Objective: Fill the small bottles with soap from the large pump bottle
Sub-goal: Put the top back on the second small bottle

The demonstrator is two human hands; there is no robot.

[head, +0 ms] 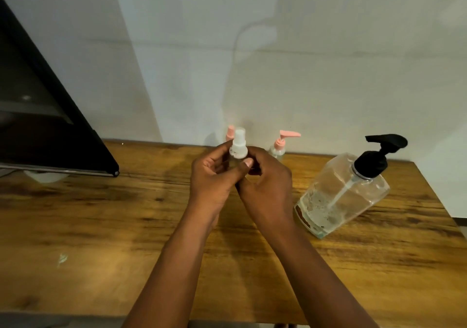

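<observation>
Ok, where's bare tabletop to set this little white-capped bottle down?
Bare wood lies left of the left hand, in front of the black screen, and along the near edge of the table. It is crowded at the wall by the pink-pump bottle and right by the large pump bottle.

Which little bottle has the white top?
The small spray bottle held in both hands. The two small bottles by the wall have pink tops.
</observation>
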